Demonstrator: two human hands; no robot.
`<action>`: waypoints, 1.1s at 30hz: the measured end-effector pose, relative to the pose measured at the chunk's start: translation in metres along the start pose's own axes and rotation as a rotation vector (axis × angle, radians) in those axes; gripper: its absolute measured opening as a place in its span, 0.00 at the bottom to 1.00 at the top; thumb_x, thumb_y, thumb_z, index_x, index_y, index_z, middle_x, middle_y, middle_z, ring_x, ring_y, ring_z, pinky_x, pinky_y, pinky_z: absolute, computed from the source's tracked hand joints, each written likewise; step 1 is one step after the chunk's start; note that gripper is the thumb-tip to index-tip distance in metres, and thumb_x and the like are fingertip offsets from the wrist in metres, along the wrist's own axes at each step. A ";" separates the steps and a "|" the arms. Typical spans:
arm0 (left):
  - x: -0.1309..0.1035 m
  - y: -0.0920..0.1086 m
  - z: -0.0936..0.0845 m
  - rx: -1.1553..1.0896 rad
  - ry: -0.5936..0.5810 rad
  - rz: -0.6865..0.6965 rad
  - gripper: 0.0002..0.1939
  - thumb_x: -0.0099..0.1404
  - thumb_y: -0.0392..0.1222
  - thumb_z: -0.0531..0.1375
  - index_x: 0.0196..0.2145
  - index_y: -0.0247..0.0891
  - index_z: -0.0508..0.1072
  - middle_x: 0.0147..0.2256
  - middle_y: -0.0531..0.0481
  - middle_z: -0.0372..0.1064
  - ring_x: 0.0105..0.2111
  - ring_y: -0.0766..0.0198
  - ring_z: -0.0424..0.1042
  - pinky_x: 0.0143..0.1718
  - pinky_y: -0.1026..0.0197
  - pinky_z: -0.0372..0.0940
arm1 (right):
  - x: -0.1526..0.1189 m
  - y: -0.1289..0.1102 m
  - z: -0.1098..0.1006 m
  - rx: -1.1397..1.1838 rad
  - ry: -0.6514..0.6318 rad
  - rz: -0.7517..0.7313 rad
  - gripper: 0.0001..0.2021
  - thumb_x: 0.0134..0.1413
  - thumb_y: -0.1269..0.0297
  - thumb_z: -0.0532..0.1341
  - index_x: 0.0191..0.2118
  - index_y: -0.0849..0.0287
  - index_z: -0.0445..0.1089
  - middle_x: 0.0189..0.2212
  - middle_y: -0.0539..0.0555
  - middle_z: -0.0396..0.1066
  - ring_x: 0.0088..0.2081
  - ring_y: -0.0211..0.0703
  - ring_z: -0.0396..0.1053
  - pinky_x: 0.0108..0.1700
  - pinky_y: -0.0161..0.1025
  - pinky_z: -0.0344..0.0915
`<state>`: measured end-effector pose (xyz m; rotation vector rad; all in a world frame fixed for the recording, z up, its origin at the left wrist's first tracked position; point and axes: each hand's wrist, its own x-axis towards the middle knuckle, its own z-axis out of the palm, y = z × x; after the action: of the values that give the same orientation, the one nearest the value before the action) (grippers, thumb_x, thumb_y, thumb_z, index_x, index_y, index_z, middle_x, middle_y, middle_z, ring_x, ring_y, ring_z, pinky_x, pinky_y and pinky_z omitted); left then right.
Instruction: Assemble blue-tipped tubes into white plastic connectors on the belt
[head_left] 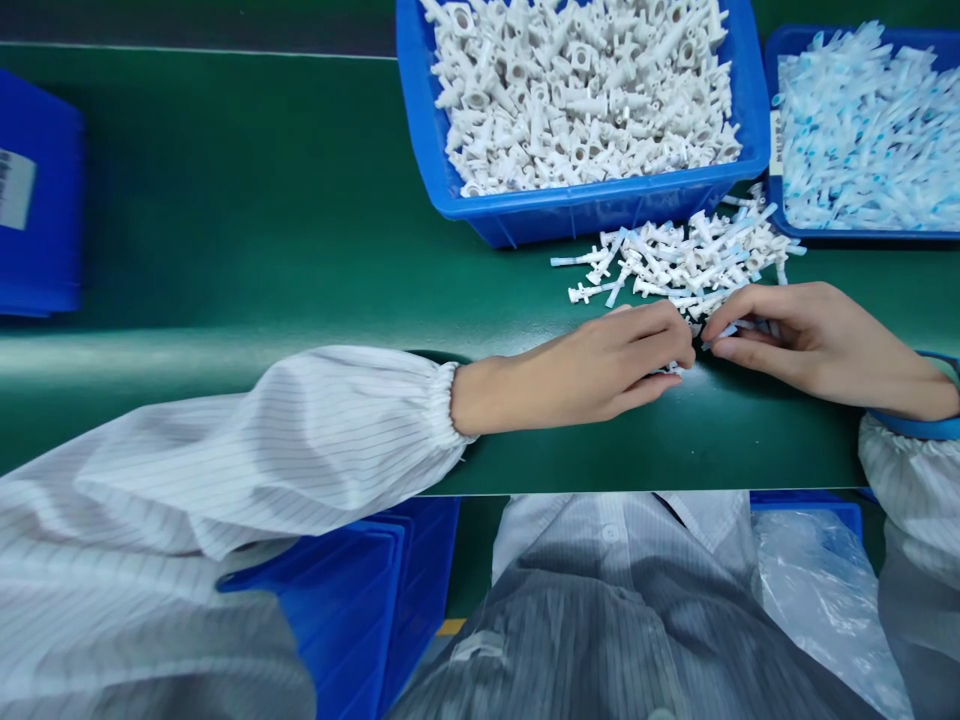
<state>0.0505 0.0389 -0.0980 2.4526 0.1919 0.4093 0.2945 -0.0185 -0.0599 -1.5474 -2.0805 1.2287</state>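
My left hand point(592, 365) is closed with its fingers bent around a small white plastic fitting point(671, 369); only a bit of the fitting shows at the fingertips. Facing it, my right hand point(814, 340) pinches a small pale blue plastic tube point(724, 334) between thumb and forefinger. The two sets of fingertips are close together, just above the green tabletop point(570, 455). Right behind them lies a loose pile of white fittings with pale blue tubes on them point(694, 255).
Behind the pile stands a blue bin point(600, 195) heaped with white fittings point(585, 100). To its right, a blue tray point(862, 235) holds pale blue tubes point(870, 140). Another blue bin point(37, 200) is at the far left. Below the table edge are blue crates point(345, 600) and a clear plastic bag point(817, 590).
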 end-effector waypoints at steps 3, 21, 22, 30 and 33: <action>0.001 -0.005 0.000 0.145 -0.041 0.008 0.15 0.77 0.46 0.50 0.52 0.38 0.70 0.50 0.43 0.69 0.48 0.62 0.68 0.50 0.60 0.61 | 0.000 0.001 0.000 -0.011 -0.008 -0.011 0.15 0.65 0.47 0.61 0.42 0.52 0.76 0.32 0.53 0.75 0.25 0.40 0.63 0.26 0.40 0.51; 0.002 -0.006 0.001 0.198 -0.052 0.003 0.09 0.75 0.43 0.55 0.41 0.36 0.70 0.43 0.48 0.71 0.40 0.63 0.65 0.42 0.61 0.54 | -0.001 -0.001 0.000 -0.039 0.006 -0.186 0.08 0.66 0.58 0.62 0.38 0.56 0.74 0.23 0.45 0.70 0.17 0.31 0.56 0.21 0.34 0.50; 0.002 -0.006 0.001 0.201 -0.044 0.011 0.08 0.75 0.43 0.55 0.41 0.36 0.70 0.43 0.48 0.71 0.40 0.63 0.65 0.42 0.61 0.54 | -0.001 -0.002 0.000 -0.034 0.001 -0.182 0.08 0.66 0.58 0.62 0.38 0.56 0.74 0.23 0.45 0.71 0.17 0.31 0.57 0.21 0.34 0.50; 0.004 -0.009 -0.006 0.016 -0.122 -0.051 0.09 0.73 0.44 0.58 0.48 0.39 0.68 0.49 0.47 0.70 0.48 0.61 0.67 0.47 0.60 0.55 | -0.001 0.000 0.001 -0.061 -0.026 -0.125 0.13 0.66 0.52 0.60 0.39 0.56 0.75 0.27 0.48 0.74 0.17 0.33 0.59 0.21 0.35 0.51; 0.006 -0.008 -0.007 0.021 -0.119 -0.031 0.14 0.73 0.48 0.59 0.51 0.39 0.69 0.49 0.47 0.70 0.48 0.61 0.67 0.47 0.60 0.55 | -0.002 0.000 0.001 -0.090 0.000 -0.157 0.16 0.67 0.49 0.59 0.38 0.55 0.75 0.25 0.48 0.74 0.18 0.33 0.60 0.22 0.34 0.52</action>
<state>0.0535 0.0506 -0.0966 2.4821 0.1848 0.2477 0.2948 -0.0208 -0.0596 -1.3890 -2.2369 1.0943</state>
